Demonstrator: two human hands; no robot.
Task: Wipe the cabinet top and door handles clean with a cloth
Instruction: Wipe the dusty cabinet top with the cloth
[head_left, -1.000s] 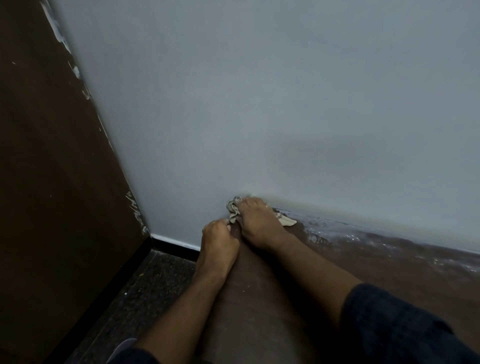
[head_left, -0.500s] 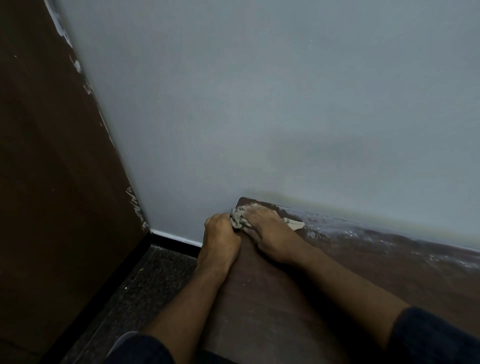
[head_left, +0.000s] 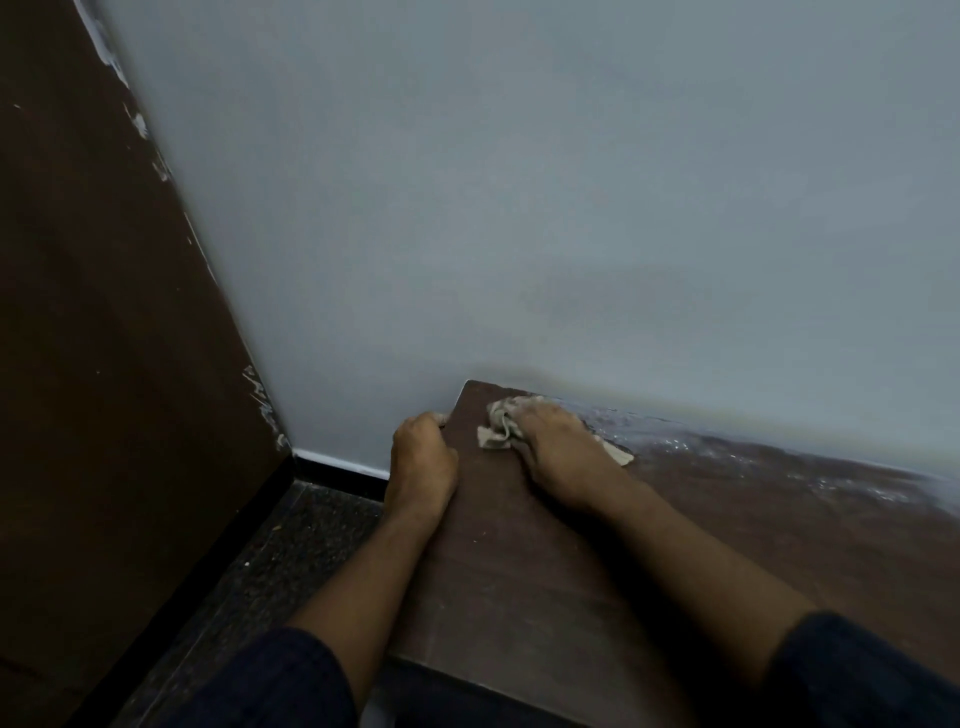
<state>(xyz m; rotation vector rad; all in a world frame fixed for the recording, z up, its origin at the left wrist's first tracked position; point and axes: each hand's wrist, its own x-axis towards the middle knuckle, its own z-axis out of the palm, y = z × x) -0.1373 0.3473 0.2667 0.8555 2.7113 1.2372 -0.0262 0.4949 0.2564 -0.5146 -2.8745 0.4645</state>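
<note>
The dark brown cabinet top (head_left: 545, 561) runs from the lower middle to the right, against a pale wall. A crumpled beige cloth (head_left: 500, 428) lies near its far left corner. My right hand (head_left: 558, 452) presses flat on the cloth, with cloth showing on both sides of it. My left hand (head_left: 423, 460) is curled over the cabinet's left edge, gripping it. White dust or residue (head_left: 727, 441) streaks the top along the wall to the right of the cloth. No door handles are in view.
A tall dark brown panel (head_left: 104, 364) with chipped edges stands on the left. Dark speckled floor (head_left: 270, 561) lies between it and the cabinet. A black skirting strip (head_left: 337, 470) runs along the wall's base.
My right hand has slid the cloth back from the far left corner toward the right, uncovering the corner. My left hand stays on the left edge.
</note>
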